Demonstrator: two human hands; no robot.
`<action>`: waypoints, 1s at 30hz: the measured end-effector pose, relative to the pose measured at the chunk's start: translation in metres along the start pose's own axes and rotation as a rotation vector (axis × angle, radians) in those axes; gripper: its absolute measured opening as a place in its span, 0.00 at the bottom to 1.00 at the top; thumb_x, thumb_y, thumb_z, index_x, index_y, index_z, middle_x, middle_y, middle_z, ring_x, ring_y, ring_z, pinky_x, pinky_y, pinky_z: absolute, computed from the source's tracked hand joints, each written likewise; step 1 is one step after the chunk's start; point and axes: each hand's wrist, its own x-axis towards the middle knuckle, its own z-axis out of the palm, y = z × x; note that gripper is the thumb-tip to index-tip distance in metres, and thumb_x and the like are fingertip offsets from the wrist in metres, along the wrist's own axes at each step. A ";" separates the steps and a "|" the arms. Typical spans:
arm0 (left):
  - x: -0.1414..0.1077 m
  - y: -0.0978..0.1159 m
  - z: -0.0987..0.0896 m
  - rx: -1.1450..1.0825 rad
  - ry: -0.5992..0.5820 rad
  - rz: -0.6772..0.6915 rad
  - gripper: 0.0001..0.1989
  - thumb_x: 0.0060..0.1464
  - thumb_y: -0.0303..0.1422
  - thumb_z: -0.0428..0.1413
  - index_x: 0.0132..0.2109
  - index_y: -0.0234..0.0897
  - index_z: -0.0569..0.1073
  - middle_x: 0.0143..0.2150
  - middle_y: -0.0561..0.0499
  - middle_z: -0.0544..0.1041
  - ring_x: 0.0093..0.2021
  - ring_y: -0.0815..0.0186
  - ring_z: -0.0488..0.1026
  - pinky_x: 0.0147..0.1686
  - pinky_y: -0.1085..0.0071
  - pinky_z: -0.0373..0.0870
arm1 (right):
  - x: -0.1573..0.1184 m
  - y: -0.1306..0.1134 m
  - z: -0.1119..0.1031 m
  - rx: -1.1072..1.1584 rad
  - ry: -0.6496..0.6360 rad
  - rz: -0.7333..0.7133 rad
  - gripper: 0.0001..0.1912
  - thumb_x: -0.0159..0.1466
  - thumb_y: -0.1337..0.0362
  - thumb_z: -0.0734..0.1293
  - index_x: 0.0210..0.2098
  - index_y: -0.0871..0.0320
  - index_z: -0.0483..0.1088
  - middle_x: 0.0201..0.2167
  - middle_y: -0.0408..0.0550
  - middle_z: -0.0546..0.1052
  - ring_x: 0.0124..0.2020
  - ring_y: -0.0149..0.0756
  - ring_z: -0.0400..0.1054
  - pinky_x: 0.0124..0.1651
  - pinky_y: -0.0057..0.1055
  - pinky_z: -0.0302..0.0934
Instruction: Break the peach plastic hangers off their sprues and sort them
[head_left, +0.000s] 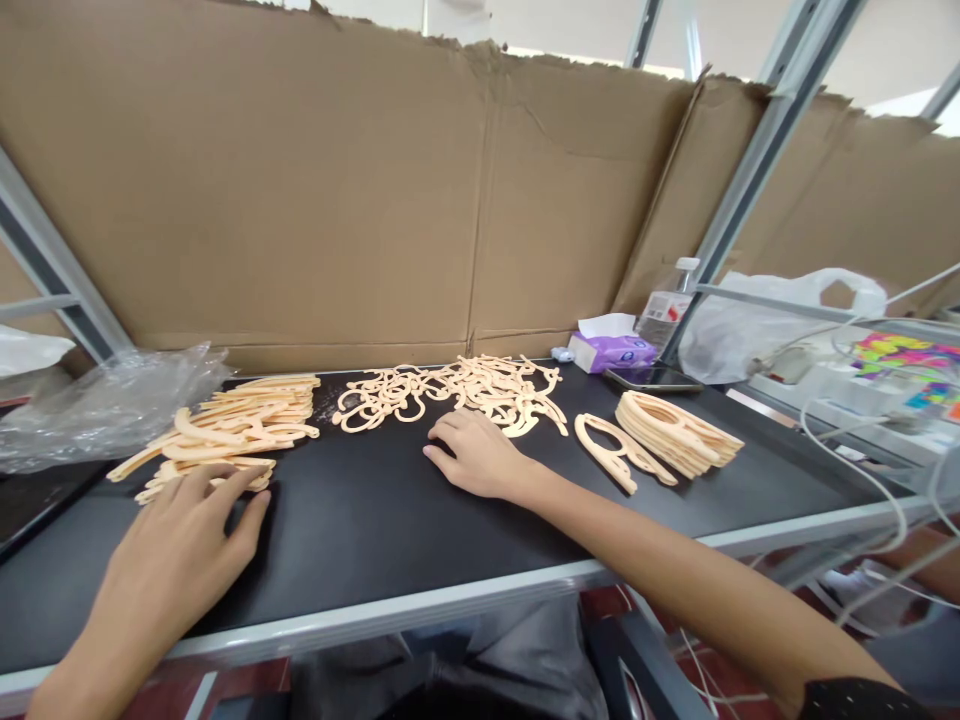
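My left hand (pixel 184 535) is at the near edge of a pile of long, curved, peach-coloured plastic pieces (pixel 244 420), which look like hanger arms. Its thumb is spread from the fingers, and the fingertips reach the closest pieces. In the middle, my right hand (pixel 480 455) hovers low over or rests on the black tabletop, fingers loosely bent and apart, with nothing visible in it. Just beyond it lies a tangled heap of thin hook-shaped pieces (pixel 386 390) of the same colour. To its right are a joined, folded hanger (pixel 619 450) and a neat stack of similar ones (pixel 675 430).
Clear plastic wrap (pixel 112 400) lies at the left. Along the back right are a purple tissue pack (pixel 611 350), a phone (pixel 652 378) and a bottle (pixel 666 310). White cables (pixel 855 465) hang at the far right. A cardboard wall (pixel 300 190) closes off the back.
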 end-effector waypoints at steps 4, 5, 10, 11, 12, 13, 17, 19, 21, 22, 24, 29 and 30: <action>-0.002 0.023 0.008 0.004 -0.049 0.083 0.19 0.63 0.40 0.45 0.54 0.39 0.73 0.52 0.41 0.72 0.52 0.50 0.71 0.55 0.55 0.66 | 0.000 0.000 0.000 -0.001 0.003 -0.005 0.15 0.69 0.59 0.61 0.43 0.61 0.75 0.44 0.54 0.78 0.47 0.42 0.69 0.52 0.39 0.59; -0.003 0.030 0.010 -0.018 -0.042 0.119 0.19 0.63 0.40 0.45 0.54 0.40 0.73 0.52 0.41 0.72 0.51 0.51 0.71 0.55 0.54 0.67 | 0.001 0.000 0.000 0.000 0.006 -0.006 0.15 0.69 0.59 0.61 0.44 0.61 0.75 0.43 0.54 0.78 0.47 0.42 0.69 0.52 0.39 0.59; -0.009 0.071 0.015 -0.119 -0.061 0.252 0.19 0.63 0.38 0.47 0.56 0.38 0.73 0.52 0.40 0.72 0.51 0.52 0.71 0.52 0.53 0.69 | 0.001 0.001 0.002 0.001 0.013 -0.008 0.15 0.69 0.59 0.61 0.44 0.61 0.75 0.44 0.54 0.78 0.47 0.42 0.69 0.52 0.39 0.59; -0.009 0.079 0.014 -0.139 -0.071 0.274 0.19 0.63 0.38 0.47 0.56 0.38 0.73 0.53 0.40 0.72 0.51 0.53 0.71 0.52 0.54 0.69 | 0.001 0.002 0.002 -0.001 0.014 -0.010 0.15 0.69 0.59 0.62 0.44 0.61 0.75 0.44 0.54 0.78 0.47 0.42 0.69 0.52 0.39 0.59; -0.009 0.086 0.012 -0.160 -0.085 0.298 0.19 0.63 0.37 0.47 0.57 0.39 0.72 0.53 0.41 0.72 0.51 0.53 0.70 0.52 0.55 0.70 | 0.001 0.002 0.002 -0.003 0.015 -0.011 0.15 0.69 0.59 0.62 0.44 0.61 0.75 0.44 0.54 0.78 0.47 0.42 0.69 0.52 0.39 0.59; -0.009 0.093 0.011 -0.182 -0.103 0.317 0.19 0.64 0.36 0.47 0.57 0.39 0.72 0.53 0.41 0.71 0.51 0.53 0.70 0.52 0.56 0.70 | 0.001 0.002 0.002 -0.005 0.016 -0.013 0.15 0.69 0.59 0.62 0.44 0.61 0.75 0.44 0.55 0.78 0.47 0.42 0.68 0.52 0.39 0.59; -0.004 0.100 0.013 -0.195 -0.113 0.337 0.20 0.64 0.34 0.46 0.58 0.39 0.72 0.54 0.41 0.71 0.52 0.53 0.69 0.52 0.56 0.70 | 0.002 0.002 0.001 0.004 0.019 -0.012 0.15 0.69 0.59 0.62 0.44 0.62 0.75 0.44 0.54 0.78 0.47 0.42 0.68 0.51 0.39 0.60; -0.001 0.092 0.016 -0.173 -0.092 0.326 0.20 0.65 0.34 0.45 0.58 0.39 0.72 0.53 0.41 0.71 0.51 0.54 0.69 0.52 0.55 0.69 | 0.002 0.002 0.001 0.017 0.017 -0.010 0.16 0.69 0.58 0.62 0.44 0.63 0.75 0.43 0.54 0.78 0.47 0.43 0.68 0.51 0.39 0.60; 0.002 0.077 0.021 -0.154 -0.076 0.315 0.20 0.65 0.34 0.44 0.58 0.39 0.72 0.53 0.41 0.71 0.51 0.53 0.69 0.52 0.55 0.69 | 0.002 0.003 0.002 0.036 0.011 -0.004 0.16 0.68 0.58 0.62 0.44 0.62 0.75 0.43 0.55 0.77 0.48 0.43 0.68 0.53 0.40 0.60; 0.003 0.069 0.023 -0.148 -0.067 0.307 0.20 0.65 0.34 0.44 0.58 0.39 0.72 0.53 0.41 0.71 0.51 0.53 0.69 0.51 0.54 0.69 | 0.003 0.004 0.002 0.047 0.008 0.003 0.16 0.68 0.58 0.62 0.44 0.62 0.75 0.43 0.55 0.77 0.49 0.43 0.68 0.53 0.40 0.60; 0.006 0.054 0.028 -0.146 -0.054 0.283 0.20 0.65 0.36 0.44 0.58 0.39 0.73 0.53 0.41 0.71 0.51 0.53 0.70 0.52 0.54 0.68 | 0.005 0.006 0.003 0.075 0.004 0.012 0.16 0.68 0.58 0.62 0.45 0.62 0.75 0.45 0.56 0.77 0.50 0.43 0.68 0.55 0.40 0.60; 0.006 0.041 0.035 -0.221 -0.058 0.219 0.21 0.66 0.39 0.43 0.58 0.38 0.71 0.57 0.42 0.68 0.56 0.54 0.68 0.55 0.57 0.67 | 0.010 0.010 0.007 0.157 -0.031 -0.061 0.30 0.69 0.50 0.59 0.63 0.62 0.62 0.67 0.58 0.62 0.68 0.50 0.52 0.67 0.50 0.47; 0.006 0.042 0.035 -0.225 -0.069 0.220 0.21 0.66 0.39 0.43 0.58 0.39 0.71 0.57 0.42 0.68 0.56 0.54 0.68 0.56 0.58 0.67 | 0.011 0.010 0.008 0.175 -0.067 -0.064 0.32 0.69 0.48 0.57 0.65 0.62 0.59 0.68 0.58 0.58 0.70 0.51 0.48 0.69 0.52 0.43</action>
